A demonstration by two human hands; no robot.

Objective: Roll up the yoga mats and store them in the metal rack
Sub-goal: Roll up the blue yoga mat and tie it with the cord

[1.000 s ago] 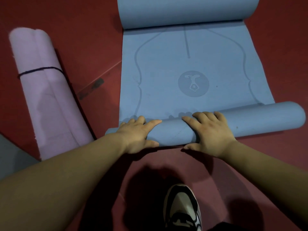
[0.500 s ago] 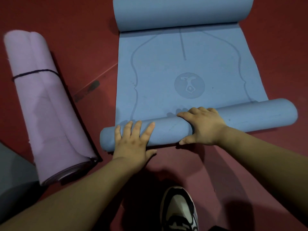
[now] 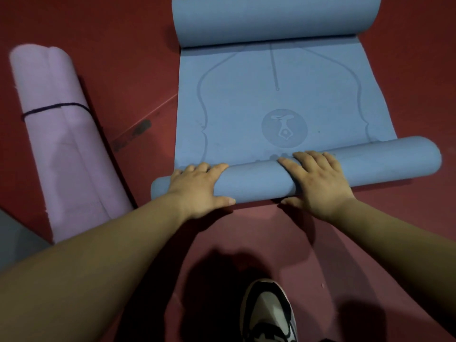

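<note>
The blue foam yoga mat [image 3: 283,107] lies on the dark red floor [image 3: 123,45], flat at centre, with its near end rolled into a tube. The left hand [image 3: 197,187] and right hand [image 3: 319,183] clasp that tube, fingers [image 3: 218,167] curved over the top and thumbs beneath. At 9 o'clock lies a purple rolled yoga mat [image 3: 64,154], tied with a black cord [image 3: 54,108].

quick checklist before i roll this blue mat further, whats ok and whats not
1. Grip: left hand and right hand both hold the rolled part of the blue foam yoga mat: ok.
2. Path: flat stretch bare of objects: ok.
3. Mat's far end flat: not ok, it curls up.
4. Roll square: cannot tell; its right end sits farther ahead, perhaps lens.
5. Clearance: purple rolled mat with black cord lies apart, leftward: ok.
6. Storage: metal rack not in view: cannot tell.
</note>
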